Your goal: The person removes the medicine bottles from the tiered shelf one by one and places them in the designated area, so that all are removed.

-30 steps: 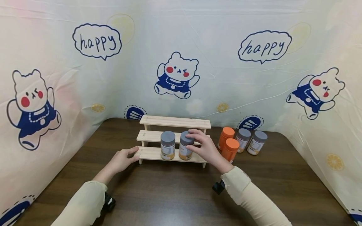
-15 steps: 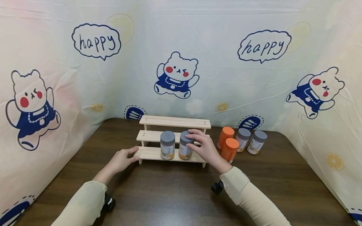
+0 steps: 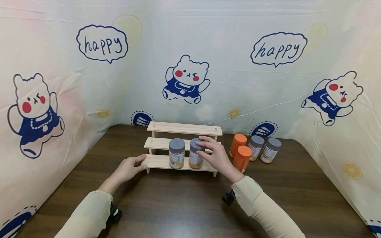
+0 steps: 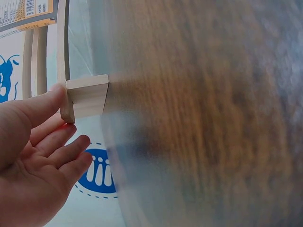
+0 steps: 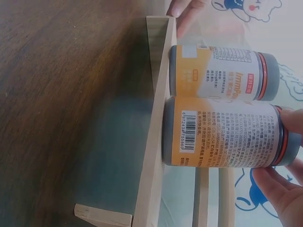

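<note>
Wooden rack (image 3: pixel 184 128), three tiers, stands on the dark wood-grain table (image 3: pixel 178 205); I take it as reference. Two grey-lidded jars stand upright on the rack's lowest shelf (image 3: pixel 157 161), a narrow gap between them as seen from the head view: the left jar (image 3: pixel 177 158) near the middle of the rack, the right jar (image 3: pixel 194 160) toward its right end.

Right hand (image 3: pixel 215 157): grasping the right jar at its lid, thumb and fingers on opposite sides; the jar's base sits on the rack. Left hand (image 3: pixel 128 168): pinching the rack's left end at the lowest shelf, thumb and fingertip against the wood, remaining fingers loosely bent.

To the right of the rack, on the table, I count four more containers: a rear orange bottle (image 3: pixel 238 143), a front orange bottle (image 3: pixel 242 159) partly behind the right forearm, and two spare grey-lidded jars (image 3: pixel 270 152) farther right. Behind the rack hangs a printed cloth (image 3: pixel 226 76) with cartoon bears.
</note>
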### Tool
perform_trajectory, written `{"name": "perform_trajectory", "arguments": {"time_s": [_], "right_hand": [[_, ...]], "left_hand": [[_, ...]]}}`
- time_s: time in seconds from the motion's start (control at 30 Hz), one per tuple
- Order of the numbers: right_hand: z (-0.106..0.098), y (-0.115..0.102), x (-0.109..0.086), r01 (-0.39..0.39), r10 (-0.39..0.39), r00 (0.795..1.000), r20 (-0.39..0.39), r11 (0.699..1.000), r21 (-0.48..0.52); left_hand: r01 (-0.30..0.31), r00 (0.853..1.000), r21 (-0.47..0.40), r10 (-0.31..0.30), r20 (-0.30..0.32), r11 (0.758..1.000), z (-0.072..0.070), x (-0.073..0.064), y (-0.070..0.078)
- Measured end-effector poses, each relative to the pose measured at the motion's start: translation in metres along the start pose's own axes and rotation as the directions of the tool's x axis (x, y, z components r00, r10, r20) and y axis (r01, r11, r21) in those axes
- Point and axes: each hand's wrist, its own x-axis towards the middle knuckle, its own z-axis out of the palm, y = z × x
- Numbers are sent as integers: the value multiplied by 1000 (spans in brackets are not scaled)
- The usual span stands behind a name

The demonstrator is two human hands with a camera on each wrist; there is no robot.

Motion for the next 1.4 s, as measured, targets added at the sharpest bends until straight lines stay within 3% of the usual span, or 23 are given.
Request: {"name": "perform_trajectory", "arguments": {"time_s": [0.1,0.33,0.63,0.83,1.07,1.4], "right_hand": [[1,17,0,5,-5,1000,-14,1000,-10],[-9,13,1,-8,7,999,-42,1000,-30],[-34,3,0,-8,6,995,-97,1000,-19],[-56,-6,0,13,-22,983,-181,999,-52],[-84,-43,-7,-16,-6,974,-228,995,-94],[-114,-36,-22,-32,5,947,-320,996,-79]], "left_hand": [[1,1000,1,-1,0,1000,0,0,1],[5,1000,-7,-5,1,1000,-1,-1,2],[-2,1000,2,2,-4,1000,-1,0,1],[-9,1000,6,9,-11,1000,0,1,-1],[0,1000,-10,0,-9,1000,0,2,-2],[16,1000,-21,-16,0,1000,1,1,-2]]}}
